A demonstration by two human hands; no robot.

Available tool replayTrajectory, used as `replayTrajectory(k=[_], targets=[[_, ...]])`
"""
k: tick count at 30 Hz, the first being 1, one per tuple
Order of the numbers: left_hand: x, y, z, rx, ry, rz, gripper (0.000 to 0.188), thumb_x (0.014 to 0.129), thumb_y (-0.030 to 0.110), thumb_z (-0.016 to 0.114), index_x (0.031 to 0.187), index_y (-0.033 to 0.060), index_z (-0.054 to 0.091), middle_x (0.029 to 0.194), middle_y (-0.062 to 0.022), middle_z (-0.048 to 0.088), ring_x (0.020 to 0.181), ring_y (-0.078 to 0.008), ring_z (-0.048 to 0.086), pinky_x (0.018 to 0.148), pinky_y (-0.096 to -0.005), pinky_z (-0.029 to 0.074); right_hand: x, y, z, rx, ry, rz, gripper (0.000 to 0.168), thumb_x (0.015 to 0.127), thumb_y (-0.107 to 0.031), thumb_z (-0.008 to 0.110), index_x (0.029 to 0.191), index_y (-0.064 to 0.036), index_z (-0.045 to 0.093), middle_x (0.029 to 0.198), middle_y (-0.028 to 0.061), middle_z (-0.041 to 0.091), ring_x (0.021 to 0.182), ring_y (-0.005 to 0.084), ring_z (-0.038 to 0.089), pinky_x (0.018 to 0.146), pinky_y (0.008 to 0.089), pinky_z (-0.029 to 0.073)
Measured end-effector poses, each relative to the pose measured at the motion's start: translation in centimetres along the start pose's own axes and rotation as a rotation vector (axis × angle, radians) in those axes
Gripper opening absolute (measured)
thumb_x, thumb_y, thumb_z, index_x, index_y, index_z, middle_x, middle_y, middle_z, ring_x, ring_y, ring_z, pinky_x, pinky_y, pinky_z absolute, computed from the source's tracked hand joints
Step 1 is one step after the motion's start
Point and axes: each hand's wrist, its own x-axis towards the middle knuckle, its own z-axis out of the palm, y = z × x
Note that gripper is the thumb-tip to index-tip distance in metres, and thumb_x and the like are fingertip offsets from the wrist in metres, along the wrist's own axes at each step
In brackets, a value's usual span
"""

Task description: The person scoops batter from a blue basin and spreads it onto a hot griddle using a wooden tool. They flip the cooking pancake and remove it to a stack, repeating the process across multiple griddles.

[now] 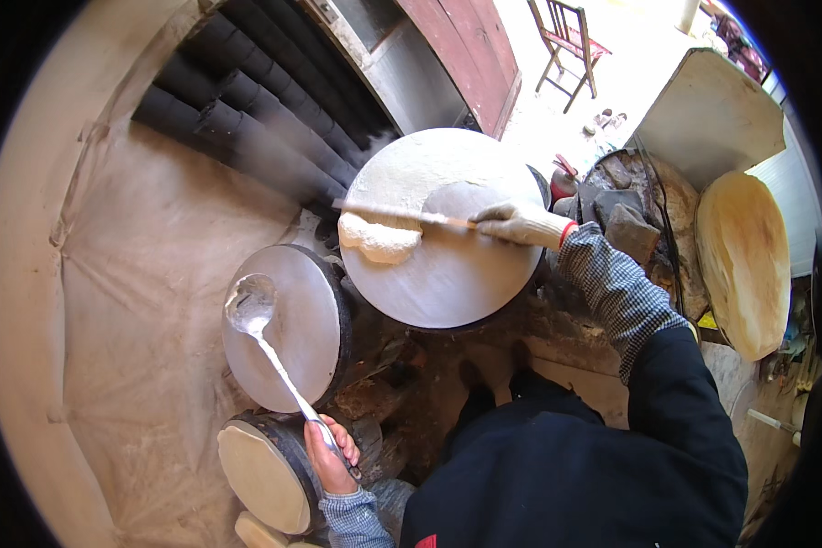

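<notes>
My right hand (520, 223), in a white knit glove with a red cuff, grips the wooden handle of a long flat scraper (397, 212). Its blade lies across the large round griddle (466, 288), just behind a thick mound of pale batter (380, 238). A thin layer of batter (431, 154) coats the far part of the griddle. My bare left hand (332, 452) holds a metal ladle (277, 363) by its handle. The batter-smeared ladle bowl hangs over a second, smaller griddle (308, 329), whose surface shows no batter; whether they touch I cannot tell.
Nearer on the left, a third griddle bears a pale flatbread (264, 479). Large browned flatbreads (743, 267) stack at the right, beside a rubble-filled round hearth (630, 212). Dark cylindrical coal briquettes (246, 116) are piled behind. A wooden chair (565, 48) stands farther back.
</notes>
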Motion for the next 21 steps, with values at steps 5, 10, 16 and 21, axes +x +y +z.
replayTrajectory(k=[5,10,16,21], targets=[[-2.4,-1.2,-1.6,-0.028,0.044,-0.080,0.030,0.096,0.038,0.034,0.092,0.0099,0.044,0.058,-0.0014,0.040,0.040,-0.0088,0.036,0.034,-0.0210,0.029,-3.9,1.3,-2.8,-0.097,-0.173,-0.064,0.037,0.084,-0.030,0.063,0.114,-0.008,0.062,0.071,0.0005,0.059,0.054,0.0061,0.047,0.046,0.0205,0.038],[-1.9,-0.4,-1.1,0.009,0.078,-0.045,0.032,0.097,0.039,0.032,0.093,0.0093,0.044,0.057,-0.0014,0.040,0.040,-0.0091,0.036,0.034,-0.0215,0.030,-0.1,-0.7,-2.7,0.084,0.084,-0.039,0.038,0.087,-0.035,0.058,0.116,-0.011,0.060,0.065,-0.0051,0.051,0.050,0.0035,0.042,0.043,0.0183,0.034],[-2.6,-1.7,-1.2,-0.002,0.061,-0.124,0.031,0.096,0.038,0.033,0.092,0.0091,0.044,0.057,-0.0016,0.040,0.040,-0.0093,0.036,0.034,-0.0216,0.030,-1.1,-2.0,-1.0,-0.097,-0.264,0.052,0.040,0.086,-0.037,0.058,0.115,-0.010,0.062,0.071,-0.0005,0.059,0.057,0.0079,0.050,0.049,0.0222,0.041],[-3.5,-1.7,-1.6,0.011,0.118,-0.124,0.032,0.096,0.038,0.033,0.092,0.0087,0.045,0.057,-0.0016,0.040,0.039,-0.0095,0.037,0.033,-0.0214,0.030,-2.5,0.6,-4.8,0.043,-0.122,0.080,0.041,0.082,-0.031,0.066,0.116,-0.008,0.060,0.075,-0.0016,0.058,0.057,0.0049,0.047,0.048,0.0192,0.038]])
